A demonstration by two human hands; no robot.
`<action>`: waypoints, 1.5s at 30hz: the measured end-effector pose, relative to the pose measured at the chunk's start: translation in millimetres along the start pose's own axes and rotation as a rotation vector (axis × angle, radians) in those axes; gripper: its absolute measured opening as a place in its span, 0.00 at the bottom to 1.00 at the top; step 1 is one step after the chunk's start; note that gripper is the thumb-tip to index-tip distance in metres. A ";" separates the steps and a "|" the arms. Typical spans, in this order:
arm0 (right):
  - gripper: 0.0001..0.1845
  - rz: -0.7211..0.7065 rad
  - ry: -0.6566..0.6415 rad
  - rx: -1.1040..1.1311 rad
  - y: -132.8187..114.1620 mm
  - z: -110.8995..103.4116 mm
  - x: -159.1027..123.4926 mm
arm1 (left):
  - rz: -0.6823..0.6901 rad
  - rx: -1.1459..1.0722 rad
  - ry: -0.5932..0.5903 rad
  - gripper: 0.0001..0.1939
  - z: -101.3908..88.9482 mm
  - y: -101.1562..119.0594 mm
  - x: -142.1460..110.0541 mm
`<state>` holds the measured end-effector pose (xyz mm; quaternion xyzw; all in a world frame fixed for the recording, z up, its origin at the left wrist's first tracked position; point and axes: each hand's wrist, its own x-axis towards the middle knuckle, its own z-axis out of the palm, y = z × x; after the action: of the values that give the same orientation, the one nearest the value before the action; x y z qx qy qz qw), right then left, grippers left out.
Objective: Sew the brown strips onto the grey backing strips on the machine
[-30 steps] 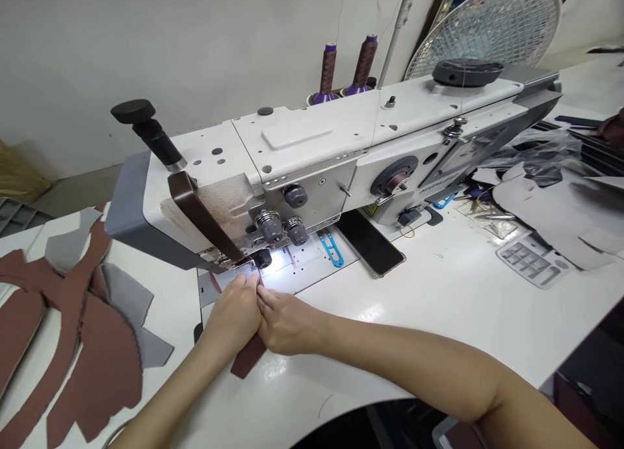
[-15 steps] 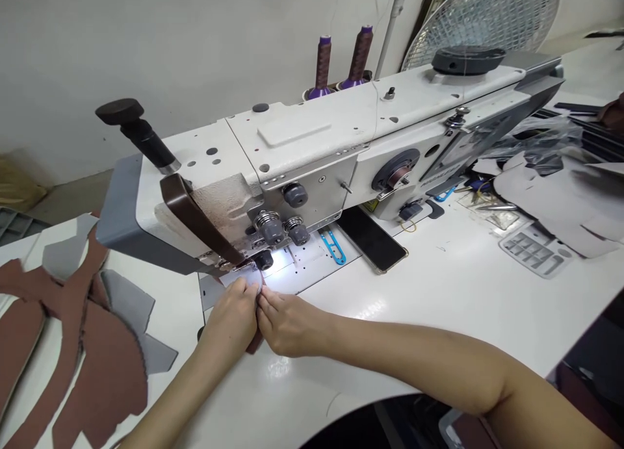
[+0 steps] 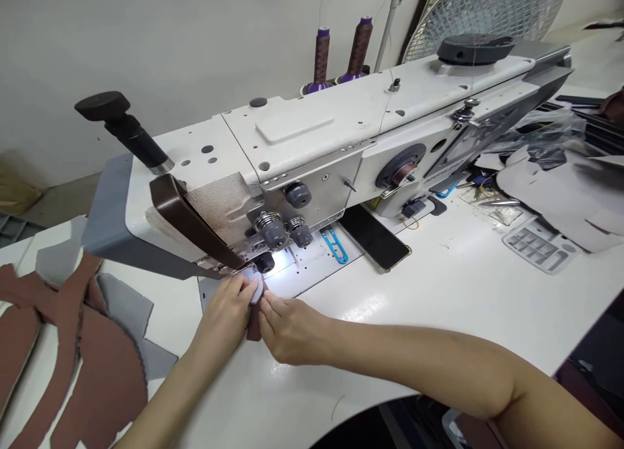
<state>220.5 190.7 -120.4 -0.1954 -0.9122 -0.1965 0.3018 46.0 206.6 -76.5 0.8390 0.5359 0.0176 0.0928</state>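
A small grey padded piece with a rounded edge [image 3: 254, 288] lies under the head of the white sewing machine [image 3: 302, 127], at the lit needle area. My left hand [image 3: 225, 314] grips this piece from the left, thumb on top and fingers curled. From the right, my right hand [image 3: 291, 329] pinches the edge of a brown strip [image 3: 254, 325] that runs along the grey piece and hangs toward me. The fingertips of both hands are close together, just in front of the presser foot. The needle itself is hidden behind the machine head.
Brown and grey cut pieces [image 3: 104, 371] spread over the table at left. A black phone [image 3: 377, 238] and a blue slotted tool [image 3: 335, 246] lie beside the machine bed. Right of it are a grey plastic template [image 3: 539, 246] and pale cut sheets [image 3: 560, 189]. Thread cones [image 3: 361, 49] stand behind.
My left hand has shifted slightly left and its thumb has drawn back, so more of the grey piece and brown strip shows. The camera view has moved slightly.
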 end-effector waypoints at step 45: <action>0.19 0.122 -0.302 0.300 8.6 4.9 8.7 | 0.503 0.401 0.538 0.14 13.1 -29.7 17.9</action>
<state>215.8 202.4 -116.5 -0.2302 -0.9526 -0.0082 0.1987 28.6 233.1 -95.9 0.9105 0.3124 0.1536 -0.2231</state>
